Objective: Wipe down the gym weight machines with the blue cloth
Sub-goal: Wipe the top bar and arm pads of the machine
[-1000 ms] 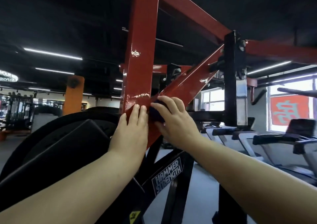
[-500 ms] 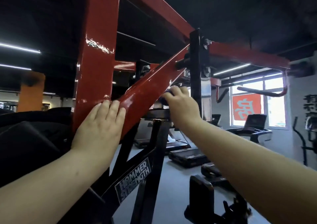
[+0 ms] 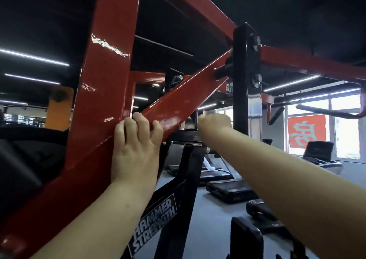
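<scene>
The weight machine has a glossy red frame with an upright post (image 3: 107, 92) and a diagonal red beam (image 3: 184, 100) running up to a black upright (image 3: 240, 92). My left hand (image 3: 136, 139) holds the lower part of the diagonal beam, its fingers curled over the beam's upper edge. My right hand (image 3: 214, 123), blurred, reaches past the beam's lower side close to the black upright, with curled fingers. A dark bit of the blue cloth (image 3: 189, 124) shows just left of that hand; the rest of the cloth is hidden.
A black strut with a Hammer Strength label (image 3: 156, 219) slopes below my arms. A black pad (image 3: 29, 159) fills the lower left. Treadmills (image 3: 227, 187) stand on the grey floor ahead, windows and a red banner (image 3: 307, 130) at right.
My right hand has slid the cloth further up along the diagonal beam toward the black upright. My left hand's fingers went from flat on the frame to curled over the beam's edge.
</scene>
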